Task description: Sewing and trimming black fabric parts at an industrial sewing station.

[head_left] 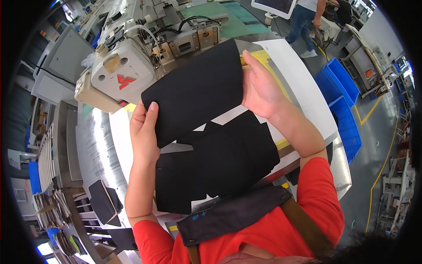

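Both my hands hold up one black fabric panel (198,90) in front of a cream industrial sewing machine (132,61). My left hand (144,132) grips the panel's lower left edge, thumb on top. My right hand (261,90) grips its right edge. Below the raised panel, a larger black cut piece (220,163) with notched edges lies flat on the white and metal work table (94,149). Yellow markings (263,59) show on the table behind my right hand.
Small black pieces (103,202) sit on a rack at the lower left, beside stacked parts. Blue plastic bins (340,94) stand on the floor to the right. Another person (307,22) stands at the far top right near a monitor.
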`<state>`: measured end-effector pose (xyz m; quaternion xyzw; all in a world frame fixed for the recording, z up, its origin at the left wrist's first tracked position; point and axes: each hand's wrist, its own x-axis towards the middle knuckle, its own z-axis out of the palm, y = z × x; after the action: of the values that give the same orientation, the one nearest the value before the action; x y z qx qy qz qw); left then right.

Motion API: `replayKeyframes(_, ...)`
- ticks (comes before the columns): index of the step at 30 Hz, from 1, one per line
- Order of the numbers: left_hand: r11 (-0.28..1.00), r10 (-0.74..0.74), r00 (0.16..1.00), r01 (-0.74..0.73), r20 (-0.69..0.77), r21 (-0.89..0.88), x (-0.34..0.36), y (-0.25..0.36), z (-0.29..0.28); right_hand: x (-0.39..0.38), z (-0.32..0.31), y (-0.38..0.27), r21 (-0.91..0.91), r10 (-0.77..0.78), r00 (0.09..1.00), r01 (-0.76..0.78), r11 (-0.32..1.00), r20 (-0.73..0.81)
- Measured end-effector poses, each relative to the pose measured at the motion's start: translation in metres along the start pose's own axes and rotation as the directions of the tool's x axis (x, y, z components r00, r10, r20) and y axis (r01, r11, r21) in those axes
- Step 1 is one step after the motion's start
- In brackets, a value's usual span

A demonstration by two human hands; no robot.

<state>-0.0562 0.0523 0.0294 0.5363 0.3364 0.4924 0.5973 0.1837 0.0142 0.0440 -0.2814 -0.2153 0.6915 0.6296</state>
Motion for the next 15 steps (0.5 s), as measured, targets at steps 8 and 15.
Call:
replayKeyframes(8, 0.989, -0.048, 0.99, 0.029, -0.135, -0.143, 0.001, 0.014, -0.005, -0.008, -0.001, 0.007, -0.527, 0.149, 0.974, -0.038, 0.849, 0.171)
replayKeyframes(15, 0.994, -0.007, 0.994, -0.006, -0.111, -0.109, 0.002, 0.012, -0.008, -0.01, 0.005, 0.006, -0.505, 0.141, 0.979, -0.05, 0.862, 0.144)
